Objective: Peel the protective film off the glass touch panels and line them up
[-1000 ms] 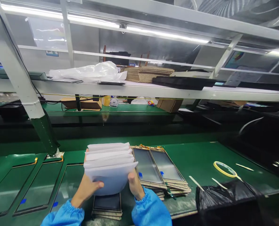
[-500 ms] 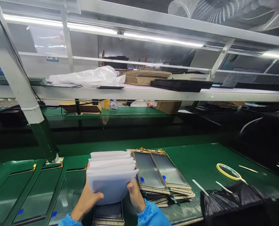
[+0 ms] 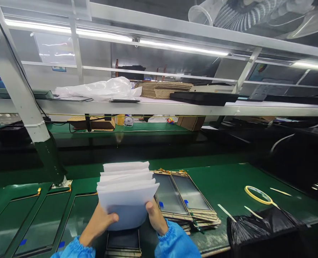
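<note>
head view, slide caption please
Both hands hold white sheets over a green bench, with stacked panels to the right.

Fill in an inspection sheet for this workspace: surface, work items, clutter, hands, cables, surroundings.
Surface: green worktop, scuffed near its front edge.
Work items: white sheets, held up in a layered bundle; a panel stack below them; framed panels laid out at left; two more stacks side by side at right.
Clutter: tape roll, pale strips, black bag at the front edge.
Hands: left hand and right hand grip the sheets from both sides.
Cables: dark cable beside the post.
Surroundings: shelf bearing clear plastic and stacked cardboard.
</note>
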The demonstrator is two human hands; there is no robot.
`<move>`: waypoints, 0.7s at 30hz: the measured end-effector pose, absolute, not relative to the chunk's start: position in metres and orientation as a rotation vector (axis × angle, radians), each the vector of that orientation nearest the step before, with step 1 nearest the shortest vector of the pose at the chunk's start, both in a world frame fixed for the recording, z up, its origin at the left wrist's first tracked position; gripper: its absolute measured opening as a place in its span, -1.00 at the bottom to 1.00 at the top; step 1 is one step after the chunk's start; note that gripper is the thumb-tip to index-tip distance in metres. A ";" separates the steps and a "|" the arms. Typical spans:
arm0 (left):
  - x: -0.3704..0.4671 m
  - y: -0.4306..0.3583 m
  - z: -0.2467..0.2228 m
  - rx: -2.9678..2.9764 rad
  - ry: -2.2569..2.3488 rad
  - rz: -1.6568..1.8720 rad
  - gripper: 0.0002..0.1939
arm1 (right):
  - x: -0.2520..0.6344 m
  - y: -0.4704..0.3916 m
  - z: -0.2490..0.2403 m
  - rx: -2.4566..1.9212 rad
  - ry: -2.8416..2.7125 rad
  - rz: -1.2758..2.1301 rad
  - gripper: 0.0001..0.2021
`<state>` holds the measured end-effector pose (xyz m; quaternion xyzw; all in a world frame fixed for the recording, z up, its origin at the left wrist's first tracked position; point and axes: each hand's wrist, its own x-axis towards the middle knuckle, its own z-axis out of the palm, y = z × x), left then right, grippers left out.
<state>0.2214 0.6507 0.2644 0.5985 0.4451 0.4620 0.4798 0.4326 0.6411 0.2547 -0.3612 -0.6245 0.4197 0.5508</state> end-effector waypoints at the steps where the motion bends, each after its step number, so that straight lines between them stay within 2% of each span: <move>1: 0.222 0.650 0.268 1.465 1.088 1.113 0.04 | 0.431 0.641 0.256 -0.837 -1.466 0.982 -0.14; 6: 0.230 0.652 0.281 1.409 1.219 1.353 -0.31 | 0.427 0.647 0.282 -0.774 -1.376 0.923 -0.16; 9: 0.231 0.654 0.282 1.440 1.145 1.340 -0.47 | 0.434 0.654 0.308 -0.755 -1.373 0.925 -0.09; 11: 0.229 0.653 0.282 1.435 1.132 1.319 -0.51 | 0.441 0.659 0.324 -0.769 -1.452 0.961 -0.16; 13: 0.226 0.652 0.278 1.415 1.146 1.326 -0.45 | 0.445 0.663 0.336 -0.812 -1.503 0.983 -0.39; 16: 0.223 0.650 0.266 1.378 1.132 1.354 -0.13 | 0.444 0.664 0.345 -0.873 -1.409 0.988 -0.67; 18: 0.223 0.649 0.255 1.370 1.090 1.350 0.07 | 0.441 0.663 0.348 -0.890 -1.329 0.979 -0.69; 21: 0.223 0.648 0.240 1.388 1.023 1.281 0.17 | 0.436 0.663 0.356 -0.907 -1.298 0.983 -0.67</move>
